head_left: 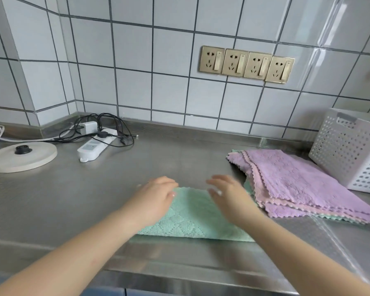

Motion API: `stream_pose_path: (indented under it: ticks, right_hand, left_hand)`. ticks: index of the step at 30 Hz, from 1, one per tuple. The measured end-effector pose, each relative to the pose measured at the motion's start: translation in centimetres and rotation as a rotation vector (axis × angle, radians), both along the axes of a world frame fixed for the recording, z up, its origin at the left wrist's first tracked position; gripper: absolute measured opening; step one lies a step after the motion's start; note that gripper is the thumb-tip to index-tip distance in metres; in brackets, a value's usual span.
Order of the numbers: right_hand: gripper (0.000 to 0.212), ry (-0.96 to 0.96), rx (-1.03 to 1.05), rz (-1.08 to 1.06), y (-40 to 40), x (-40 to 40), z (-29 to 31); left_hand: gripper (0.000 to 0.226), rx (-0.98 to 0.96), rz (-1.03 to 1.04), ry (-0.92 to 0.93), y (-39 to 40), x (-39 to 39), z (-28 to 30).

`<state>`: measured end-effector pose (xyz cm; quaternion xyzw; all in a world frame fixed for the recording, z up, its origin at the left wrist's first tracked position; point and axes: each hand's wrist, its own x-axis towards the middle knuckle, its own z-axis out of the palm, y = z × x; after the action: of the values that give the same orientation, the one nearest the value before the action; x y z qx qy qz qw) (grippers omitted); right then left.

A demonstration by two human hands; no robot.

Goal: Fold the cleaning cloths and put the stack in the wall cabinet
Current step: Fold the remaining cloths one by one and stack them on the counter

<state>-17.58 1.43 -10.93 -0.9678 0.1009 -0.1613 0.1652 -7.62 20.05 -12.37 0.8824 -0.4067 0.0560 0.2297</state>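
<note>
Both hands (192,199) (fingers spread) press green cloth (192,218).

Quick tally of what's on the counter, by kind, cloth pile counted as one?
Green cloth under the hands: 1
Cloth pile: 1
Perforated basket: 1
Power strip: 1
Round kettle base: 1
Total: 5
</note>
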Motion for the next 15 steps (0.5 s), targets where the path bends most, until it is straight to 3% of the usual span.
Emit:
stream_pose_path:
  ticks: [3,7,8,12,15]
  right_hand:
    - [0.047,0.187,-0.144,0.084,3.4,0.4,-2.2]
    - [0.104,0.283,-0.200,0.020,2.3,-0.9,-3.4]
    - [0.110,0.295,-0.201,-0.003,1.6,-1.4,-3.3]
    - [0.111,0.337,-0.234,-0.074,-0.9,-2.5,-3.1]
    - [0.076,0.356,-0.235,-0.072,-1.6,-2.4,-2.7]
  left_hand:
    - [0.047,0.161,-0.068,-0.048,-2.1,-2.4,-2.0]
    - [0.051,0.305,0.001,-0.026,-1.7,-2.8,-3.0]
    - [0.051,0.322,0.002,-0.022,-1.3,-2.9,-2.9]
    - [0.055,0.350,-0.001,-0.008,-0.6,-2.4,-2.5]
    - [0.050,0.201,-0.047,-0.046,-0.4,-3.0,-2.1]
